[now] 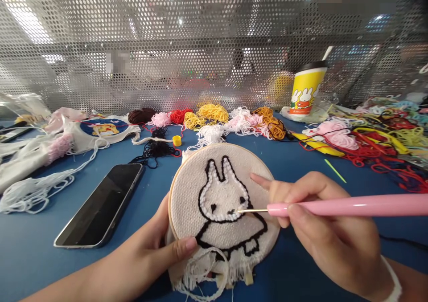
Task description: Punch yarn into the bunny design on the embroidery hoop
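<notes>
My left hand grips the lower left edge of a round embroidery hoop, its thumb lying on the front. Stretched in the hoop is cream cloth with a rabbit figure outlined in black yarn, white loops running inside the head outline. In my right hand is a pink-handled punch needle, held between thumb and fingers. Its thin metal tip is at the rabbit's face, near the mouth; whether it pierces the cloth I cannot tell. One right finger reaches toward the cloth's right side. White yarn hangs below the hoop with the frayed cloth edge.
On the blue table a black phone lies at left. Yarn bundles line the back. A yellow cup with a straw stands back right, beside tangled yarn. Another embroidered piece lies back left. A perforated metal screen rises behind.
</notes>
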A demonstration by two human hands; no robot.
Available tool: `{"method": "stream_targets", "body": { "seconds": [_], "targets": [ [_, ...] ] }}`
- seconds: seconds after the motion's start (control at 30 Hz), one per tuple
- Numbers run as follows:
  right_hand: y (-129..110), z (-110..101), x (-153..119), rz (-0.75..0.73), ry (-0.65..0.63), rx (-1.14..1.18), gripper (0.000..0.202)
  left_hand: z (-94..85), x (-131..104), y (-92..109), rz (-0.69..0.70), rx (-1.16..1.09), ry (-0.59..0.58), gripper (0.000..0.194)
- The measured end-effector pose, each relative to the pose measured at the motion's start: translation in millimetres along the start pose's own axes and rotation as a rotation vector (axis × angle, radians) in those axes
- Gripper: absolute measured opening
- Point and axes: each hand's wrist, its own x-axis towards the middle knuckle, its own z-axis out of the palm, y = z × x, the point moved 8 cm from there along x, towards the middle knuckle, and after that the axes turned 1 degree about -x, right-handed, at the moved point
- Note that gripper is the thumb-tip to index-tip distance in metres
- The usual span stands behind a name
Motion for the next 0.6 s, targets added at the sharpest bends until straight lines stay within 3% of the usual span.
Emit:
{"method": "stream_targets", "body": {
  "seconds": [0.13,0.33,0.6],
  "targets": [
    [1.8,0.2,-0.1,0.023,-0.005,0.010,0.006,-1.3,0.3,1.3,0.002,0.037,0.005,0.069],
    [-3.0,4.8,0.3,-0.034,-0.058,-0.166,0.013,-4.3,-0.9,2.1,0.017,0.079,0.058,0.069],
    [-4.8,7.9,-1.4,-0.078,-0.092,-0.352,0.012,1.5,-0.7,3.2,-0.009,0.035,0.011,0.073]
  ]
}}
